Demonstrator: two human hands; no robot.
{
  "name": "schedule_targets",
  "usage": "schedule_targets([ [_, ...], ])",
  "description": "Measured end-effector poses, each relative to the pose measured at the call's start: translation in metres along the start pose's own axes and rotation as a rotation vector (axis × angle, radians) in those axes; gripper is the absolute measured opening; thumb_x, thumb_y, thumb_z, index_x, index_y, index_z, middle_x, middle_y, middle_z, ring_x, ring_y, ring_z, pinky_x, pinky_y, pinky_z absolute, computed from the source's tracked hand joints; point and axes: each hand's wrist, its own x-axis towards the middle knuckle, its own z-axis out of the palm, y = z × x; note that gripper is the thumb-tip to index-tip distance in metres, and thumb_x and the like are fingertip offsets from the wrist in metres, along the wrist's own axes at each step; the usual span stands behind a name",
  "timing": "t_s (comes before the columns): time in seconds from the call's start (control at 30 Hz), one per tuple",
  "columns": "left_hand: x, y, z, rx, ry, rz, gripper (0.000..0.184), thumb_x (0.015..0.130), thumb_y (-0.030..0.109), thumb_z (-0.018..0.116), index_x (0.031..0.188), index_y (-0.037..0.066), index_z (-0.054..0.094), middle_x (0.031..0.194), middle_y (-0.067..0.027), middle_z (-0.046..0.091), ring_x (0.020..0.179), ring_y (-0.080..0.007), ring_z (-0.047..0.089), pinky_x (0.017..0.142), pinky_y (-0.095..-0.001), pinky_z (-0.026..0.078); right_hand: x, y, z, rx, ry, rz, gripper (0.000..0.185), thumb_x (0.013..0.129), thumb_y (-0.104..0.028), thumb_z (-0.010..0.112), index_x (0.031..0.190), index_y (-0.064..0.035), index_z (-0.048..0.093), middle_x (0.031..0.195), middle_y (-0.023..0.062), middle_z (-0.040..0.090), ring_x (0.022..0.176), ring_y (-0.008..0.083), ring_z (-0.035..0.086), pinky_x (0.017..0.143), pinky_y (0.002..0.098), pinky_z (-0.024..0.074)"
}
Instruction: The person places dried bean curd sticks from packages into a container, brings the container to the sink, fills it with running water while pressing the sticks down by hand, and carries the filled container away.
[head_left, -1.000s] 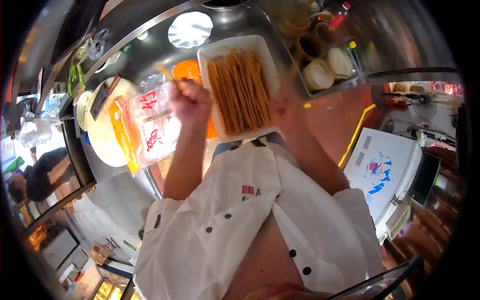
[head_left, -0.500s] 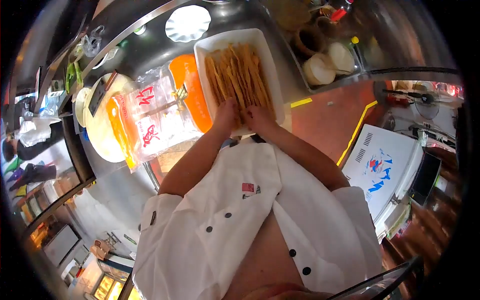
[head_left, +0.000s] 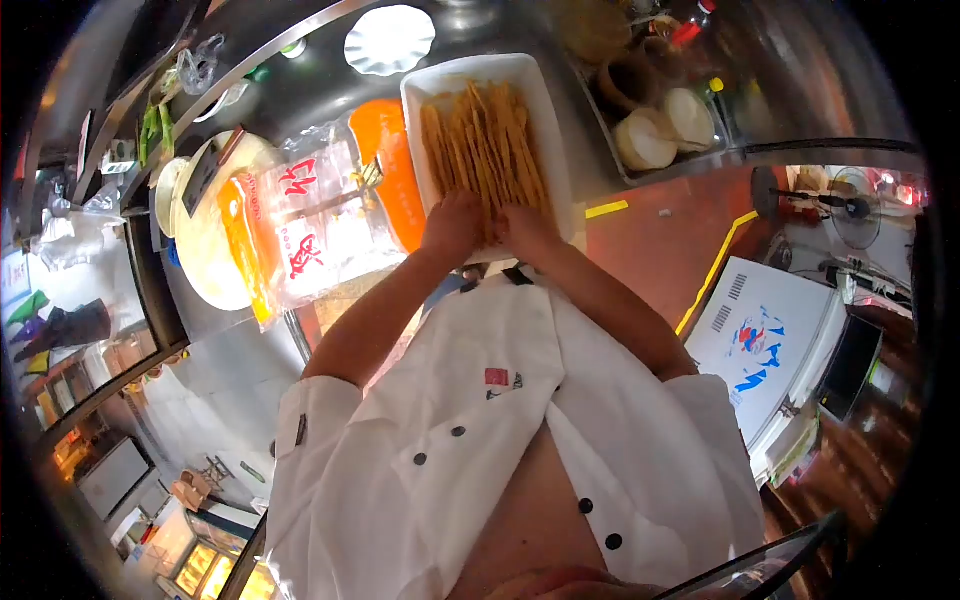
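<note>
A white rectangular tray [head_left: 562, 180] holds a layer of long, thin brown sticks [head_left: 485, 140] lying lengthwise. Over its near end, my left hand [head_left: 456, 222] is closed, fingers curled down onto the near ends of the sticks. Just to its right, my right hand [head_left: 526, 232] is closed too, its fingers at the same ends. What lies between the fingertips of either hand is too small to make out. Left of the tray lies a clear plastic bag with red characters and orange parts [head_left: 320, 215].
A white scalloped plate [head_left: 390, 40] stands beyond the tray. A round pale board [head_left: 215, 265] is at the left. On the right, a recessed tray holds pale cylindrical containers [head_left: 645, 140] and a yellow-capped bottle [head_left: 717, 92]. A white box-shaped appliance [head_left: 760, 335] stands lower right.
A second ago my left hand was raised over the bag with a small yellowish piece, and my right was at the tray's right edge. Both have since come together at the sticks' near ends.
</note>
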Motion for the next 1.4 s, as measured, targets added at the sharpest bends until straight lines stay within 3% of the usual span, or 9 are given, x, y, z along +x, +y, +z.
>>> schedule_targets([
  [0.27,0.007,0.010,-0.074,0.072,-0.197,-0.069,0.021,0.077,0.021,0.070,0.092,0.005,0.067,0.102,-0.0131,0.061,0.102,-0.0336,0.060,0.086,-0.0388,0.051,-0.045,0.025,-0.044,0.216,0.350,0.001,0.035,0.093,-0.029,0.063,0.116,-0.0033,0.063,0.102,0.0204,0.070,0.091,0.0306,0.069,0.082,0.0414,0.0536],
  [0.33,-0.020,-0.002,-0.075,-0.316,0.316,-0.259,0.028,0.081,0.024,0.071,0.099,0.003,0.063,0.099,-0.0158,0.063,0.094,-0.0338,0.062,0.084,-0.0394,0.051,-0.068,0.043,-0.058,0.212,0.495,0.045,0.033,0.096,-0.029,0.061,0.115,-0.0018,0.063,0.102,0.0188,0.069,0.090,0.0273,0.068,0.082,0.0388,0.0539],
  [0.47,-0.063,-0.037,-0.037,-0.386,0.288,-0.459,0.035,0.088,0.029,0.069,0.109,0.002,0.057,0.095,-0.0172,0.063,0.090,-0.0290,0.065,0.076,-0.0399,0.055,-0.102,0.114,-0.052,0.179,0.582,0.230,0.028,0.098,-0.027,0.056,0.106,-0.0014,0.063,0.089,0.0119,0.066,0.079,0.0219,0.064,0.072,0.0351,0.0523],
  [0.57,-0.069,-0.023,-0.035,-1.157,-0.389,-0.873,0.050,0.093,0.040,0.066,0.123,0.003,0.049,0.104,-0.0164,0.061,0.083,-0.0231,0.068,0.065,-0.0346,0.061,-0.133,0.094,-0.048,0.425,0.339,0.518,0.027,0.098,-0.028,0.055,0.101,-0.0019,0.063,0.084,0.0082,0.063,0.073,0.0195,0.061,0.067,0.0340,0.0497],
  [0.8,-0.089,-0.017,0.114,-2.291,-0.292,-0.771,0.051,0.094,0.025,0.063,0.136,0.006,0.041,0.127,-0.0151,0.054,0.111,-0.0299,0.060,0.093,-0.0466,0.053,-0.183,0.125,0.045,0.529,0.326,0.492,0.028,0.098,-0.030,0.054,0.103,-0.0036,0.062,0.086,0.0083,0.063,0.069,0.0182,0.059,0.063,0.0337,0.0488],
  [1.0,-0.087,0.005,0.081,-2.175,-0.036,-1.134,0.044,0.095,0.017,0.058,0.135,0.006,0.044,0.125,-0.0118,0.055,0.113,-0.0265,0.058,0.089,-0.0399,0.050,-0.245,0.178,0.096,0.790,0.336,0.710,0.031,0.096,-0.030,0.058,0.111,-0.0030,0.061,0.092,0.0110,0.067,0.068,0.0185,0.061,0.060,0.0337,0.0496],
  [1.07,-0.102,0.010,0.047,-1.426,-0.259,-0.784,0.043,0.097,0.015,0.053,0.138,0.006,0.042,0.124,-0.0108,0.057,0.112,-0.0261,0.059,0.088,-0.0392,0.050,-0.266,0.219,0.118,0.887,0.389,0.748,0.030,0.095,-0.029,0.061,0.110,-0.0030,0.061,0.089,0.0102,0.067,0.066,0.0179,0.061,0.058,0.0331,0.0485],
  [1.17,-0.151,0.045,-0.017,-1.825,0.233,-0.703,0.033,0.096,0.015,0.062,0.123,-0.001,0.054,0.105,-0.0106,0.062,0.105,-0.0239,0.060,0.086,-0.0382,0.054,-0.303,0.228,0.139,0.980,0.452,0.760,0.028,0.094,-0.027,0.062,0.109,-0.0044,0.061,0.087,0.0090,0.067,0.065,0.0176,0.060,0.056,0.0321,0.0476],
  [1.4,-0.257,0.093,-0.043,-1.994,-0.181,-0.564,0.034,0.097,0.013,0.056,0.129,0.002,0.052,0.125,-0.0127,0.059,0.114,-0.0276,0.058,0.100,-0.0453,0.048,-0.398,0.279,0.251,1.182,0.535,0.673,0.029,0.095,-0.029,0.064,0.111,-0.0044,0.063,0.087,0.0062,0.066,0.064,0.0136,0.058,0.056,0.0280,0.0489],
])
